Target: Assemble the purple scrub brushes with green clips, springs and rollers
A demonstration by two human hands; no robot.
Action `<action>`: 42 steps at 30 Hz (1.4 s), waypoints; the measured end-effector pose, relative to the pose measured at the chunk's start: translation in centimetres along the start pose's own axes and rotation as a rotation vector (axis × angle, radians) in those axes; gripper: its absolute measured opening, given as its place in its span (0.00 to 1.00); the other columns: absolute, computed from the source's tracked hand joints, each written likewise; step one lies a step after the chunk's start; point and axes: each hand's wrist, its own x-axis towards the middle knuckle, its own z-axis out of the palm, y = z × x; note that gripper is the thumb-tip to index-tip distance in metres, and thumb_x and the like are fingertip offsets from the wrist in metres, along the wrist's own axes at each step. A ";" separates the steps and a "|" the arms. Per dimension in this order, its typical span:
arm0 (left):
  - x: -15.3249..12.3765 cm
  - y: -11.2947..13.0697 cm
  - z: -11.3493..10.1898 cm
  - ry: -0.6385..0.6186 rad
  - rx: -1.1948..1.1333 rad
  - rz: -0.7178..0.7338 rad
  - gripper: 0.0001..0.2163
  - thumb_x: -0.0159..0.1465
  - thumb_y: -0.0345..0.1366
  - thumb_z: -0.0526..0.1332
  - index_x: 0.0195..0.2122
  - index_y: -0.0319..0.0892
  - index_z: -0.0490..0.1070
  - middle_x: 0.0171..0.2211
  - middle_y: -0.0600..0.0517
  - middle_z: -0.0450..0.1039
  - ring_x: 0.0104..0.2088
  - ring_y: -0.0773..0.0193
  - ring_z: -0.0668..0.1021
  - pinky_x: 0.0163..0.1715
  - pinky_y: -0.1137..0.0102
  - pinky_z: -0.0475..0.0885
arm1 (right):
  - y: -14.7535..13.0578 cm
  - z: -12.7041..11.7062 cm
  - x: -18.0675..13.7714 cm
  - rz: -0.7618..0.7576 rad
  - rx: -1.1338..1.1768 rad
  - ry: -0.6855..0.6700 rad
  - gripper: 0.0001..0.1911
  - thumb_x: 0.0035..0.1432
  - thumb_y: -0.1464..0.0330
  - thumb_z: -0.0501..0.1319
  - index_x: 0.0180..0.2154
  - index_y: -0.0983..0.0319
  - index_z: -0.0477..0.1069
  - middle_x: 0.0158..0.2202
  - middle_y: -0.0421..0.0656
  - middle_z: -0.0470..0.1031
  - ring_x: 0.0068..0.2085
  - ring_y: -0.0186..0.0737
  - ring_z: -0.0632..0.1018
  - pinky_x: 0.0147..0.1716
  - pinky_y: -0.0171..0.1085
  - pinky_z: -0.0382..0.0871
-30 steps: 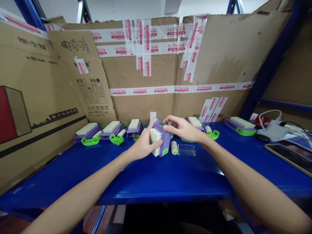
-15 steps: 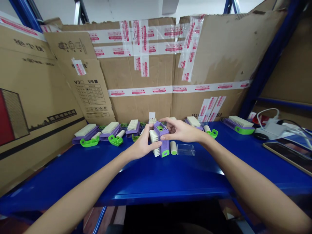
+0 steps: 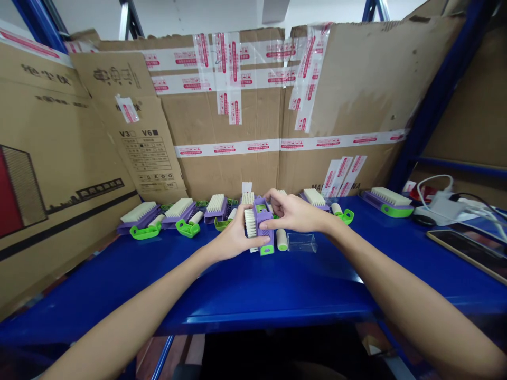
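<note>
Both my hands grip one purple brush with cream bristles and a green end, held upright over the table. My left hand is closed round its bristle side, the thumb lying across the purple body. From the right, my right hand pinches the upper part, thumb in front and fingers behind; the fingertips are partly hidden. Beside the brush stands a cream roller with a green end. Just right of that lies a clear plastic box.
Along the back sit several purple brushes with cream bristles, green handles and small rollers. A single brush, a white power strip with cables and a phone lie right. Taped cardboard walls the blue table.
The brush has turned slightly more upright in my hands. My left thumb has slid further right across its body, and my right hand has shifted a little.
</note>
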 end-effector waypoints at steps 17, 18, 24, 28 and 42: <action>0.3 -0.9 0.0 0.082 0.085 0.041 0.38 0.62 0.49 0.75 0.64 0.46 0.53 0.59 0.41 0.75 0.59 0.44 0.80 0.62 0.46 0.73 | 0.7 -0.6 -0.1 0.219 -0.409 -0.422 0.32 0.52 0.40 0.73 0.41 0.61 0.76 0.35 0.47 0.79 0.35 0.47 0.76 0.32 0.42 0.63; 0.3 -0.8 0.0 0.082 0.090 0.039 0.38 0.62 0.49 0.75 0.64 0.46 0.54 0.59 0.40 0.75 0.59 0.44 0.80 0.62 0.46 0.73 | 0.6 -0.6 -0.1 0.232 -0.436 -0.430 0.31 0.52 0.40 0.73 0.39 0.61 0.77 0.34 0.47 0.79 0.34 0.47 0.76 0.32 0.43 0.63; 0.2 -0.9 0.1 0.082 0.080 0.068 0.38 0.62 0.48 0.76 0.65 0.46 0.54 0.60 0.41 0.75 0.60 0.44 0.79 0.62 0.46 0.73 | 0.2 -0.4 -0.2 0.243 -0.400 -0.514 0.26 0.53 0.46 0.75 0.37 0.61 0.78 0.33 0.45 0.79 0.33 0.45 0.77 0.32 0.42 0.65; 0.2 -0.9 0.1 0.085 0.087 0.074 0.39 0.61 0.47 0.76 0.65 0.46 0.55 0.60 0.41 0.74 0.60 0.44 0.79 0.62 0.47 0.73 | 0.2 -0.2 -0.2 0.257 -0.357 -0.546 0.24 0.53 0.49 0.76 0.39 0.62 0.79 0.33 0.44 0.79 0.33 0.45 0.77 0.32 0.42 0.65; 0.4 -1.5 -0.3 0.078 0.099 0.071 0.40 0.62 0.50 0.76 0.66 0.45 0.55 0.59 0.40 0.75 0.59 0.45 0.80 0.61 0.47 0.73 | 0.0 -0.8 -0.2 0.225 -0.310 -0.403 0.21 0.58 0.50 0.72 0.39 0.60 0.75 0.35 0.45 0.79 0.33 0.43 0.76 0.31 0.40 0.63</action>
